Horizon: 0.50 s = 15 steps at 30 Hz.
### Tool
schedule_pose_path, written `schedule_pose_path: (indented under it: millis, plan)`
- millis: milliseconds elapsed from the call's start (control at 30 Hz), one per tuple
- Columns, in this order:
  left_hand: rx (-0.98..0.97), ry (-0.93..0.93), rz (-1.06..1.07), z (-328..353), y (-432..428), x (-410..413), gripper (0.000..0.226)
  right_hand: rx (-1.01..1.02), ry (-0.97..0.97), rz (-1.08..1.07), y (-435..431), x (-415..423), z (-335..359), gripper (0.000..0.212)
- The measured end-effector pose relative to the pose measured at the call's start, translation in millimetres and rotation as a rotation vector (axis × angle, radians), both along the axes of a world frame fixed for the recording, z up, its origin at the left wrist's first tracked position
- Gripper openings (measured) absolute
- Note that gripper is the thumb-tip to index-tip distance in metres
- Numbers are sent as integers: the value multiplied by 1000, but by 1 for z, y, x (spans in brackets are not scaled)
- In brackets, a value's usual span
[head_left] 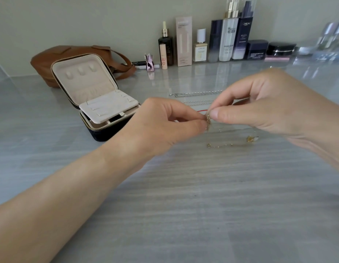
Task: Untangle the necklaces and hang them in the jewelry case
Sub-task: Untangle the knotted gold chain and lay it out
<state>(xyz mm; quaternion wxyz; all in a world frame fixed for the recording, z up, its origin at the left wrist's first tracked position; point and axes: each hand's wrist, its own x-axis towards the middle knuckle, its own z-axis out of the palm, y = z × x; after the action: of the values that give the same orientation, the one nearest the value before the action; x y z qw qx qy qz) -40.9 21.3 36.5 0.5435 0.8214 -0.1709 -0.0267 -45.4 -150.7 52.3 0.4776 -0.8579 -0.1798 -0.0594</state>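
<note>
Above the grey streaked tabletop (184, 215), at the middle: left hand (161, 126) and right hand (263, 109) brought together, fingertips of each pinched on one small gold knot of chain (208, 120). Below that knot and to the right, on the table: more gold chain (220, 145) trailing, a small gold pendant (251, 138) at its right end. Just beyond the hands, laid out straight left to right: a silver chain (195, 93), then two thinner chains (199, 103) nearer, partly hidden behind the fingers. A thin red thread (201, 110) between the two hands; its ends not visible. Left of the hands, touching the left wrist's far side in view: dark jewelry case (100, 103), open, cream lid upright with three hooks, cream flap tilted over the base. Behind it, far left: brown leather bag (56, 59). Along the far wall, right: row of cosmetic bottles (227, 40) and jars.
</note>
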Motion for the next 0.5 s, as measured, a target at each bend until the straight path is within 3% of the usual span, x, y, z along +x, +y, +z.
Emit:
schedule_pose_path:
  millis: [300,500]
  plan:
    - [-1,-19,32,3,1,0,16,-10,4,-18,1,0,-1,12]
    - [-27,75,50,3,1,2,19,0,35,15,1,3,-3,6]
